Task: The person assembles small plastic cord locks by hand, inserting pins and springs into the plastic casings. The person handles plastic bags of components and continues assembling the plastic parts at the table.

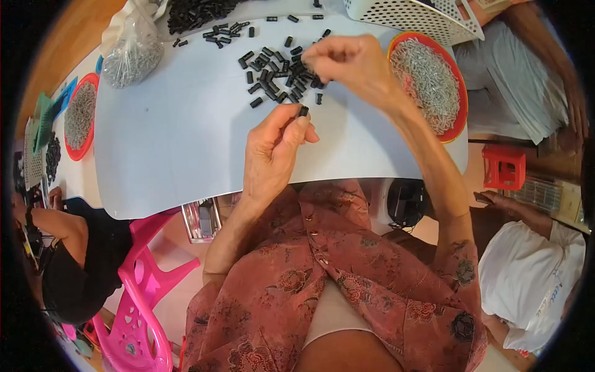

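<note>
My left hand pinches a small black cylindrical piece upright between thumb and fingertips, just above the near side of the white table. Beyond it lies a loose spread of similar black pieces, some plain cylinders, some with a narrower end. Over the right side of that spread is my right hand, its thumb and fingers closed together; the fingertips are slightly blurred, and whatever they hold is hidden. Close to my right wrist, a red bowl with a yellow rim is full of small silvery metal pieces.
A clear bag of silvery pieces and a heap of black pieces sit at the back. A white perforated basket stands behind the red bowl. Other people sit left and right. A pink chair is at lower left, a red stool at right.
</note>
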Available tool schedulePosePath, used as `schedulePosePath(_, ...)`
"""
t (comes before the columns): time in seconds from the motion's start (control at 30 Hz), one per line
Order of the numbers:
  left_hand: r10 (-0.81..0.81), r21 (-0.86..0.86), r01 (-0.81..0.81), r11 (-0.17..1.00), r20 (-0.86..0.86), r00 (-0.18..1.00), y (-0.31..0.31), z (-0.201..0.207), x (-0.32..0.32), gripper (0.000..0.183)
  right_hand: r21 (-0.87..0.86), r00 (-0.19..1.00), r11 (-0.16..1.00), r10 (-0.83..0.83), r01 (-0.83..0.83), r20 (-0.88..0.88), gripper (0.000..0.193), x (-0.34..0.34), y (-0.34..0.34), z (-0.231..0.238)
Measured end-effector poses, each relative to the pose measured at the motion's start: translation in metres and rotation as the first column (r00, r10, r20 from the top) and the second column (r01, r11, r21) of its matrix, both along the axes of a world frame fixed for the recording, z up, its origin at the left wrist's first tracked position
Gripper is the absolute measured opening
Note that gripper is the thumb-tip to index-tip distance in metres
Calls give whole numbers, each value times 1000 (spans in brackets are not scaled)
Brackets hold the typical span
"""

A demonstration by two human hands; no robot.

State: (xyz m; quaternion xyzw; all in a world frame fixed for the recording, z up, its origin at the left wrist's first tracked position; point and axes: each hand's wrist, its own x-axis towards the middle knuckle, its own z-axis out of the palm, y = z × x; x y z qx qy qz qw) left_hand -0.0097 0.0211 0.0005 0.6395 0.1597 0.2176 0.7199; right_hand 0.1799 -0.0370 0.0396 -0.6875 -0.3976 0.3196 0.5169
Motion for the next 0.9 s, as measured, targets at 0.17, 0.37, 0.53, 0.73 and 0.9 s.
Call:
schedulePosePath(0.17, 62, 107, -59, 993, -21, 998, -9, 4, 5, 19, 168, 980, 984, -24, 58, -197, 10, -31, -36, -12)
schedulePosePath(0.37, -30, 79, 40, 996, -120, 992, -12, 7, 7, 22, 236, 936, 965, -27, 116, -352, 10, -40, -46, -26)
schedulePosePath(0.53, -52, 58, 57, 997, -92, 994, -15, 7, 10, 22, 260, 939, 959, -18, 114, -344, 11, -39, -49, -33)
schedulePosePath(0.73, -62, 74, 71, 995, -117, 991, -15, 9, 12, 21, 271, 931, 961, 55, 48, -360, 13, -30, -53, -42)
schedulePosePath(0.9, -45, 47, 49, 998, -70, 997, -14, 5, 14, 16, 295, 893, 951, 56, 89, -447, 16, -31, -54, -44)
